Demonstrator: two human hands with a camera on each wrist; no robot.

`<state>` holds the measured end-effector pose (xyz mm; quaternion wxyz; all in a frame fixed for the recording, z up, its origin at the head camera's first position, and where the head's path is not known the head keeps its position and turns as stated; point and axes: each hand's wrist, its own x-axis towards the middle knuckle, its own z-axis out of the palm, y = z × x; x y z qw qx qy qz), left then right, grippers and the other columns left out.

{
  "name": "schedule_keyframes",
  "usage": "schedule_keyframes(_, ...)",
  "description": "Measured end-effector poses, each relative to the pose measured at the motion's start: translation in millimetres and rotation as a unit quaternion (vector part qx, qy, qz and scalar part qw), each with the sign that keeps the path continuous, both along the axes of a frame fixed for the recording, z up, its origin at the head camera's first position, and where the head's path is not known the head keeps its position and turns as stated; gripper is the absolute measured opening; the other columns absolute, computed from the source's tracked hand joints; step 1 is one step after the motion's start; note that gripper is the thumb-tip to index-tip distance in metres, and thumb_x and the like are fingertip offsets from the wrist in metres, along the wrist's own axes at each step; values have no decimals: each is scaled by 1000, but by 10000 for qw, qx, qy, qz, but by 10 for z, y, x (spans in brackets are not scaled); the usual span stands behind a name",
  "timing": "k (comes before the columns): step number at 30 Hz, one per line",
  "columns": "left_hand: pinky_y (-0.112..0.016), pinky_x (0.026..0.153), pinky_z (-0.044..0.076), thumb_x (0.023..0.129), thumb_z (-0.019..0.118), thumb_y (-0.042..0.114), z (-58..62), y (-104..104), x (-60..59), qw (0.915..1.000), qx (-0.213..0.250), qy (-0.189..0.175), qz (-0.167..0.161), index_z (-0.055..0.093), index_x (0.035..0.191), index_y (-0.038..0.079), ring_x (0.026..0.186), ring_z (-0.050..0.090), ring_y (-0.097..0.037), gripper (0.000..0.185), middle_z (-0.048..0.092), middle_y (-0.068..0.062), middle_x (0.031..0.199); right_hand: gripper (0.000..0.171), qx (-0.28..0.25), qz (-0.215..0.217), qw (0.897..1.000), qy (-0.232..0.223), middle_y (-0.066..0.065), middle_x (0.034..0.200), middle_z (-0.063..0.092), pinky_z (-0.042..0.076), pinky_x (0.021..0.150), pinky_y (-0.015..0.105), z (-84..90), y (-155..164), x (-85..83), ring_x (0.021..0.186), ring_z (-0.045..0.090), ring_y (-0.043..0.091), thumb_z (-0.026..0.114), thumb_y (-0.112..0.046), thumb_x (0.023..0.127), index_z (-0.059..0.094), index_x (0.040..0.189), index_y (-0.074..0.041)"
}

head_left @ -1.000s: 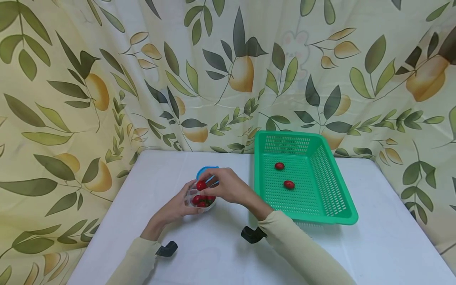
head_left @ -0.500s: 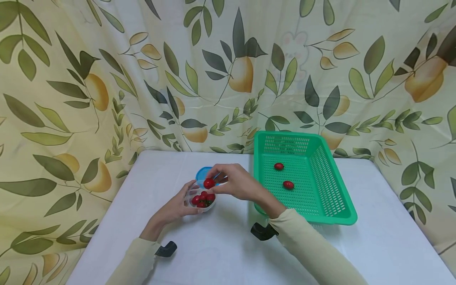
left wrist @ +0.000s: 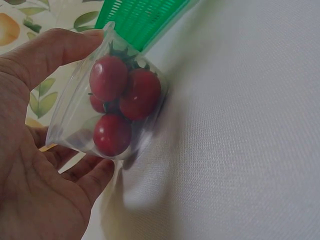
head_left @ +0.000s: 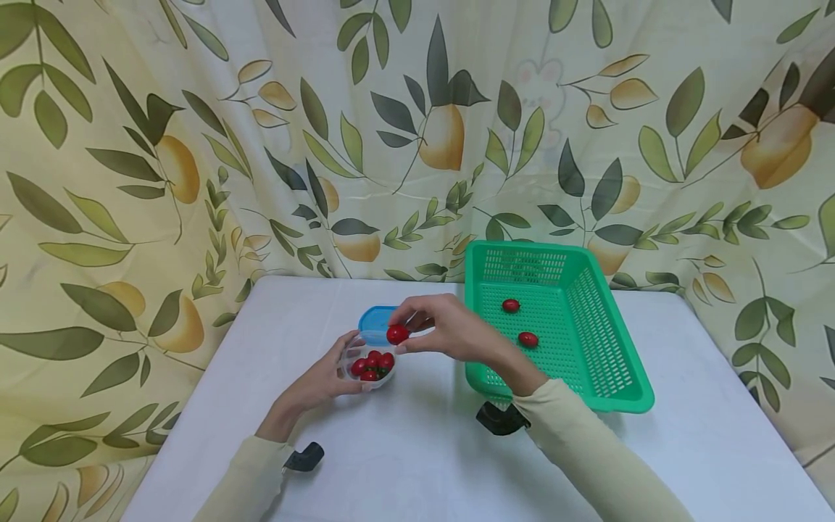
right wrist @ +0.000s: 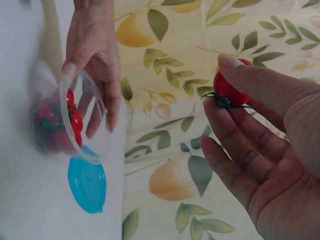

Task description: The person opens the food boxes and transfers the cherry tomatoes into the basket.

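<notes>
Small, soft, slippery tomato (head_left: 397, 334) pinched lightly at its sides between right fingers (head_left: 417, 319), left fingers (head_left: 349, 346) cupping tub (head_left: 368, 366).

A cup (head_left: 369, 366) stood on the surface (head_left: 417, 464), left of the middle, with several tomatoes (head_left: 373, 364) inside it. The left hand (head_left: 322, 380) lay against the cup's left side. A lid (head_left: 376, 325) lay flat on the surface just behind the cup. The right hand (head_left: 450, 334) hung above and to the right of the cup, a tomato (head_left: 397, 334) at its fingertips. To the right sat a basket (head_left: 620, 362), and in it lay two tomatoes (head_left: 528, 338), one behind the other.
</notes>
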<state>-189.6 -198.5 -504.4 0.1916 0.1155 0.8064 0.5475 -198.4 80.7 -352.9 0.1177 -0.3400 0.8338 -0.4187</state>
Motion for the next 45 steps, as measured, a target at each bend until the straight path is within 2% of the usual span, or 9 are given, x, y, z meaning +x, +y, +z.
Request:
schedule_keyframes(6,-68,116,27,81,86,28,14,14,2,10000,15,41,25,18,161,21,151,26,-34,105,32,-6,163,38,-55,78,9997,-228,1,113,72,60,89,37,63,163,-40,103,70,20,85,-20,84,70,119,-15)
schedule_keyframes(11,-67,117,26,80,87,28,21,17,8,9999,-4,51,91,18,161,22,152,25,-34,106,33,-6,163,38,18,5,9991,-421,2,113,71,61,85,36,119,304,-74,103,70,21,85,-20,84,71,119,-15)
schedule_keyframes(16,-69,117,24,80,86,26,16,7,10,9999,56,81,45,11,162,16,153,22,-36,111,29,-8,164,39,92,-141,9989,-440,2,113,71,61,81,34,142,453,-114,99,70,20,84,-21,85,72,120,-14)
schedule_keyframes(25,-72,115,24,83,84,22,35,3,13,9998,6,174,-55,17,160,17,153,21,-37,102,29,-11,164,40,59,-257,9983,-524,3,116,71,61,82,36,104,720,-182,99,69,23,83,-22,86,72,124,-14)
schedule_keyframes(32,-72,114,25,83,84,22,32,9,4,9999,-12,153,-18,17,160,18,153,21,-37,102,31,-10,163,41,109,-246,9985,-478,4,113,74,60,84,35,65,927,-278,97,72,20,82,-24,87,71,125,-13)
schedule_keyframes(41,-70,116,24,80,87,24,41,16,15,9999,41,82,96,21,159,21,154,21,-32,103,34,-5,162,38,223,-441,9975,-503,4,108,75,58,86,32,19,1202,-398,98,71,21,82,-28,87,71,121,-15)
schedule_keyframes(45,-71,115,24,80,86,23,28,9,11,9999,91,106,52,21,159,21,154,20,-33,103,33,-6,162,37,177,-420,9975,-536,6,113,73,58,88,31,-21,1323,-456,99,70,23,81,-26,88,71,121,-13)
